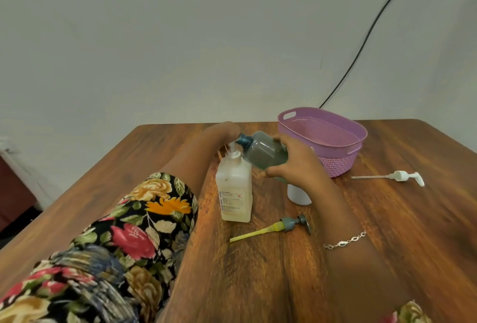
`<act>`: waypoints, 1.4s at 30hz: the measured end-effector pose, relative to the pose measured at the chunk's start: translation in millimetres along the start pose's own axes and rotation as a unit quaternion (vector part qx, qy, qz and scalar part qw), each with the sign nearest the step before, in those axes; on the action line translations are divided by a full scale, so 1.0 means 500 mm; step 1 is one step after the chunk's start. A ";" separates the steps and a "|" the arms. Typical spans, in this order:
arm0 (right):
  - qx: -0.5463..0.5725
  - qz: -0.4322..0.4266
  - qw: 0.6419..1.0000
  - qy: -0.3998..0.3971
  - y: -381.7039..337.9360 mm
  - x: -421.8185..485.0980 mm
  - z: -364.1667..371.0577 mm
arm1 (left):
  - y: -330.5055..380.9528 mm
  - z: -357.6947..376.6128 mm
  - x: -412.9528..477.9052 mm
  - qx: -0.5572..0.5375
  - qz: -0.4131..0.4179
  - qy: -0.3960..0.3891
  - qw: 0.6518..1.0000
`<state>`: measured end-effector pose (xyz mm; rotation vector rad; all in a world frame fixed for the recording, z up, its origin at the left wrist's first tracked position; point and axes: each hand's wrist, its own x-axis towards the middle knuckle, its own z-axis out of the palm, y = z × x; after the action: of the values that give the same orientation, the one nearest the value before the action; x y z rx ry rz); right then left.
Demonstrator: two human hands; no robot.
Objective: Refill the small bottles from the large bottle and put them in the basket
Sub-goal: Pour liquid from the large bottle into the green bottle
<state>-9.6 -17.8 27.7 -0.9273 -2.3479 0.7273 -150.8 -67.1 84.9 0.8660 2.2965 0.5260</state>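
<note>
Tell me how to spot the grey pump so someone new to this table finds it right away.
From the purple basket on the wooden table, come toward the person, past the large bottle. The grey pump lies flat in front of it. Its yellow tube sets it apart from the all-white pump beside the basket.

The left arm, in a black floral-print fabric sleeve (144, 219) to the elbow, extends forward with the forearm bare. The left hand (222, 130) is blurred at its far end, so the finger position cannot be determined. The right arm extends forward from the lower right with a silver chain bracelet (346, 241) on the wrist. The right hand (291, 165) has its fingers over and its thumb under a small grey translucent plastic bottle (263, 152), holding it tilted with the open neck towards the left hand.
</note>
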 end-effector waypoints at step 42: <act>-0.018 0.026 0.999 -0.021 -0.016 -0.015 -0.002 | -0.002 0.007 -0.007 0.106 0.048 0.023 0.993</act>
<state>-7.9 -27.8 31.5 -1.0021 -2.3892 0.7343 -146.9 -70.1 83.2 1.0804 2.3934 0.3505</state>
